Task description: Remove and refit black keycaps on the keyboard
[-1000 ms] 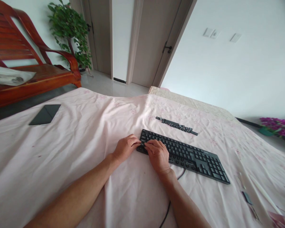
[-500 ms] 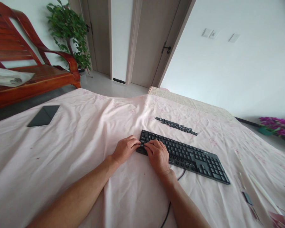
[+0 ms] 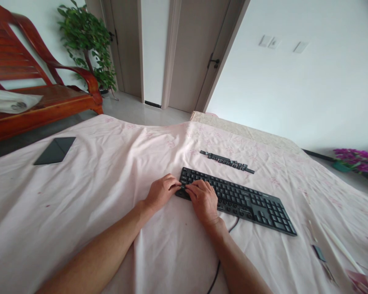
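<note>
A black keyboard [image 3: 259, 209] lies at an angle on the pink cloth, with bare key sockets along the near rows. At its left end, my left hand [image 3: 162, 191] is closed, thumb and fingertips pinching the left side of a dark keycap [image 3: 183, 187]. From the other side my right hand [image 3: 202, 200] pinches the same keycap, its palm over the keyboard's left half and hiding the keys there. Beyond the keyboard, a row of loose black keycaps [image 3: 227, 161] lies on the cloth.
A cable [image 3: 218, 267] runs from the keyboard towards me under my right forearm. On the left lies a dark tablet [image 3: 55, 150]. A small dark-handled tool [image 3: 319, 253] and a pale stick [image 3: 343, 247] lie at the right. A wooden bench [image 3: 49, 98] stands beyond the bedding.
The view has shifted very slightly. Both hands stay at the same keycap, and the keyboard and loose keycaps have not visibly moved.
</note>
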Motion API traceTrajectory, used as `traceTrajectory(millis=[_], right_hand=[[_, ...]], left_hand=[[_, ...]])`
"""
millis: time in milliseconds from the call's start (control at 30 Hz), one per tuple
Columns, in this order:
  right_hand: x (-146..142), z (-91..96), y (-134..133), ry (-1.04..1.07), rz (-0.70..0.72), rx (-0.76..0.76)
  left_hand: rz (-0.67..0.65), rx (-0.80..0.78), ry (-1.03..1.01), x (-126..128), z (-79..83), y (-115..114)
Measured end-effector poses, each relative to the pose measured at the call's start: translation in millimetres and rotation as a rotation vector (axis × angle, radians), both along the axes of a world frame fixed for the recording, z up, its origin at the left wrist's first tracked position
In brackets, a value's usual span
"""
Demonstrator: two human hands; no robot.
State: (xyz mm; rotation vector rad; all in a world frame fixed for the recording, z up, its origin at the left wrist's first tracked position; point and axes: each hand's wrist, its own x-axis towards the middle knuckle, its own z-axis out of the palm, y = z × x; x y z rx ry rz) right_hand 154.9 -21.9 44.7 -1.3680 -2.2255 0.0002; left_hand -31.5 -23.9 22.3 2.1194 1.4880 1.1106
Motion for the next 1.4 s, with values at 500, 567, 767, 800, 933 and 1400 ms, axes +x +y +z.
traceTrajectory(millis=[500,567,767,800,933,1400], right_hand=[[4.7,-5.1,1.5,0.039,0.033,-0.012],[3.9,-4.8,1.6,0.030,0.032,-0.006],[4.0,-3.5,2.6,-0.015,0.035,-0.015],[3.8,-3.2,2.9,-0.015,0.033,-0.015],[3.2,-2.7,3.8,0.001,0.029,-0.012],[2.0,-5.2,3.6,0.047,0.012,0.011]], left_hand=[[0.005,-0.001,-0.048,0.6,0.2,-0.4],[0.012,0.002,-0.048,1.0,-0.8,0.1],[0.023,-0.012,-0.034,0.8,-2.3,2.2],[0.026,-0.013,-0.032,0.6,-2.4,2.7],[0.031,-0.009,-0.025,0.4,-3.6,4.1],[0.009,0.009,-0.020,-0.1,-2.4,2.9]])
